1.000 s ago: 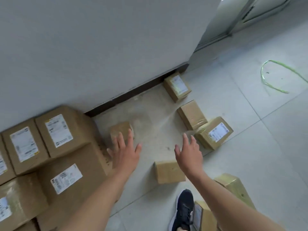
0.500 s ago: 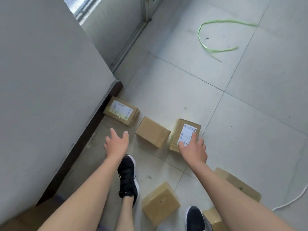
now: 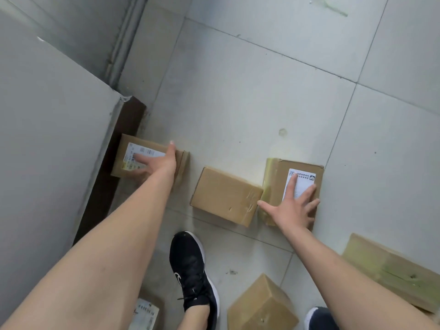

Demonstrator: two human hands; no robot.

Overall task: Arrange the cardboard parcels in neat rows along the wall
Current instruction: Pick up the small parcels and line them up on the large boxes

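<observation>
Left labelled parcel (image 3: 142, 145) lies on the floor (image 3: 238, 103) with one short end against the dark skirting (image 3: 107, 177) of the wall (image 3: 47, 139), long axis running out from it. The left hand (image 3: 157, 163) rests on top, fingers (image 3: 140, 159) straight and flat across the label. Plain parcel (image 3: 226, 196) lies untouched between the hands, long axis left to right and slightly skewed, its corner touching the right labelled parcel (image 3: 281, 172). That parcel's long axis runs near to far, beneath the right hand (image 3: 292, 208), whose fingers (image 3: 294, 184) are spread flat on top.

Black sneaker (image 3: 192, 270) on grey tiled floor (image 3: 262, 91); dark baseboard (image 3: 112, 175) left; second shoe (image 3: 319, 317) bottom edge.
</observation>
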